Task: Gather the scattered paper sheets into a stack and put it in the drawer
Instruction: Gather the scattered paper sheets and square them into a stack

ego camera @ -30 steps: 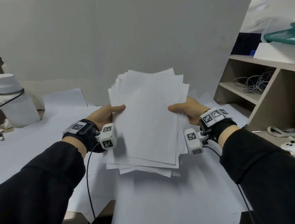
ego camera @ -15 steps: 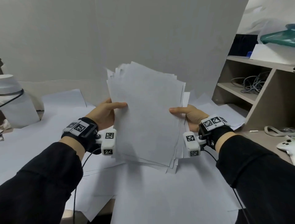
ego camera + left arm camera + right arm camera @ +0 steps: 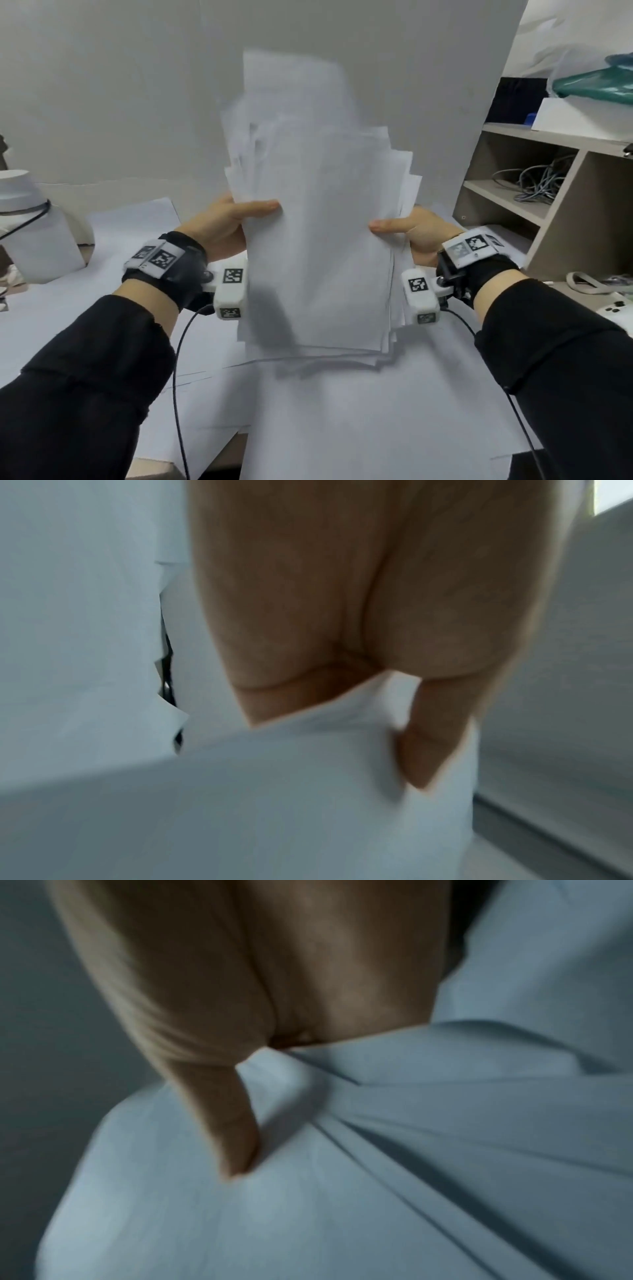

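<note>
- Loose stack of white paper sheets [image 3: 318, 246] held nearly upright between both hands, lower edges just above or touching the paper-covered tabletop [image 3: 342, 428]; contact unclear.
- Sheets unevenly aligned, upper corners fanned out and blurred.
- Left hand [image 3: 222, 226] gripping the stack's left edge, thumb flat across the front, fingers hidden behind.
- Right hand [image 3: 414, 229] gripping the right edge the same way, thumb on the front.
- Wrist views: thumbs pressed into white paper, blurred.
- More white sheets lying flat beneath and around the stack.
- Beige wooden shelf unit [image 3: 561, 205] to the right, holding tangled grey cables [image 3: 537, 181].
- White cylindrical container [image 3: 30, 229] far left.
</note>
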A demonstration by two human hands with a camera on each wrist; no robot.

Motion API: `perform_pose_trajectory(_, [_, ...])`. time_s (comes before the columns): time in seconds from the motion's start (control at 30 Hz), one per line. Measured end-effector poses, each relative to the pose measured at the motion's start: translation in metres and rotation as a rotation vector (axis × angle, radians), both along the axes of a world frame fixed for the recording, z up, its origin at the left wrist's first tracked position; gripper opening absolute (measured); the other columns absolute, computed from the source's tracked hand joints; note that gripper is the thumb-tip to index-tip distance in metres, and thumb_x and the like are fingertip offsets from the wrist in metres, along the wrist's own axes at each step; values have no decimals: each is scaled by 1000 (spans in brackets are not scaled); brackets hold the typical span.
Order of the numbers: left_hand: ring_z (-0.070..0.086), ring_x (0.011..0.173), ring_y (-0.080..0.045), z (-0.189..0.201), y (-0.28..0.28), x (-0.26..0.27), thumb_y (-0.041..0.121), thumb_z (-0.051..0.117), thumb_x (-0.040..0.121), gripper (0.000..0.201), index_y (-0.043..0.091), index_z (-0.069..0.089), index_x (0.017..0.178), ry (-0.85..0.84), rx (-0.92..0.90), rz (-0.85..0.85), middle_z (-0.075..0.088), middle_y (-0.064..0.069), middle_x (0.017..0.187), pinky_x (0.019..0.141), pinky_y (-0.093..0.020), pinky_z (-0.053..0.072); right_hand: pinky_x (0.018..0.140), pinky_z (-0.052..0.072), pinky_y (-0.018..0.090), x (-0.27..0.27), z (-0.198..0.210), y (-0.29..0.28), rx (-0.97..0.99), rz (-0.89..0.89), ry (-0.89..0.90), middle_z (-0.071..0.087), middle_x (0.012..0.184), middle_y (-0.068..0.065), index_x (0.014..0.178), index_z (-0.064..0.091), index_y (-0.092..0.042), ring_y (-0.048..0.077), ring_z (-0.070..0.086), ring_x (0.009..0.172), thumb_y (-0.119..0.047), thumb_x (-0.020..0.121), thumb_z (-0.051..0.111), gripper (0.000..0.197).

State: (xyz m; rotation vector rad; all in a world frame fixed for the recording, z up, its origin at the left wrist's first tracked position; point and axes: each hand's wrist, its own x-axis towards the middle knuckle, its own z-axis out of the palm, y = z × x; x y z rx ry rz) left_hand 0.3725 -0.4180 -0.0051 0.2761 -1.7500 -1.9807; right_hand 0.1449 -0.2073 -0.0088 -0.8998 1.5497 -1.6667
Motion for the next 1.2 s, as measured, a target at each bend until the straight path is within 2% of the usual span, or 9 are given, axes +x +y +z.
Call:
perform_pose_trajectory(0.17, [73, 98, -29, -16, -4, -24, -6, 68, 89, 38, 0, 64, 126, -13, 21, 332, 75, -13, 109, 76, -34, 59, 75, 53, 20, 8, 5, -18, -16, -330, 458, 71, 98, 5, 105, 68, -7, 13, 68, 83, -3, 81, 76, 26])
perform_pose_trajectory(0.33, [72, 99, -26, -1, -11, -8, -2, 69, 87, 27, 7, 71, 112, 143, -54, 248, 75, -10, 109, 87, -39, 59, 80, 58, 33, -2, 12, -7, -104, -127, 212, 72, 100, 16, 98, 70, -2, 27, 71, 92, -1, 76, 78, 23])
perform_pose_trajectory(0.4, [71, 96, -31, 6, -11, -4, 2, 75, 83, 21, 7, 75, 103, 154, -172, 312, 74, -14, 107, 87, -43, 58, 76, 58, 34, -4, 12, -8, -63, -185, 336, 73, 97, 13, 98, 71, -4, 24, 71, 88, -6, 77, 80, 23])
perform_pose_trajectory(0.5, [64, 77, -23, 16, 7, -21, 8, 71, 91, 13, -4, 72, 95, 140, -460, 558, 68, -15, 88, 71, -37, 53, 67, 55, 29, 13, 13, -23, -115, -485, 552, 71, 80, 0, 82, 71, -13, 14, 66, 73, -14, 81, 74, 4])
perform_pose_trajectory(0.6, [43, 58, -15, 22, 28, -40, 9, 63, 94, 21, -9, 61, 82, 118, -581, 738, 50, -8, 70, 50, -28, 34, 50, 40, 8, 37, 18, -37, -182, -610, 591, 58, 64, -11, 65, 56, -20, 3, 54, 55, -16, 85, 69, 25])
perform_pose_trajectory(0.77, [35, 46, -5, 13, 33, -41, 4, 59, 88, 25, 15, 51, 67, 83, -459, 718, 43, 1, 60, 44, -23, 30, 44, 37, 18, 34, 7, -38, -70, -524, 554, 43, 55, -4, 59, 40, -16, 13, 40, 47, -17, 80, 67, 34])
perform_pose_trajectory(0.83, [58, 61, -12, -3, 29, -30, 14, 70, 83, 5, 13, 67, 79, 84, -375, 628, 65, -8, 73, 59, -33, 50, 56, 51, 31, 23, -8, -30, -6, -414, 510, 60, 63, 3, 68, 58, -9, 19, 56, 56, -18, 76, 72, 19])
perform_pose_trajectory(0.93, [73, 102, -27, -28, 20, -8, 30, 84, 73, 41, 12, 75, 109, 82, -260, 526, 77, -10, 109, 96, -50, 56, 78, 59, 41, 10, -29, -15, 11, -259, 430, 75, 90, 14, 89, 72, -3, 25, 72, 82, -14, 80, 79, 16])
perform_pose_trajectory(1.2, [67, 114, -13, -3, 25, -21, 11, 89, 74, 73, 10, 50, 136, 149, -481, 556, 69, -3, 125, 97, -35, 55, 85, 55, 25, 22, -2, -31, -170, -296, 385, 76, 98, -4, 104, 70, -15, 8, 72, 92, -16, 73, 85, 34])
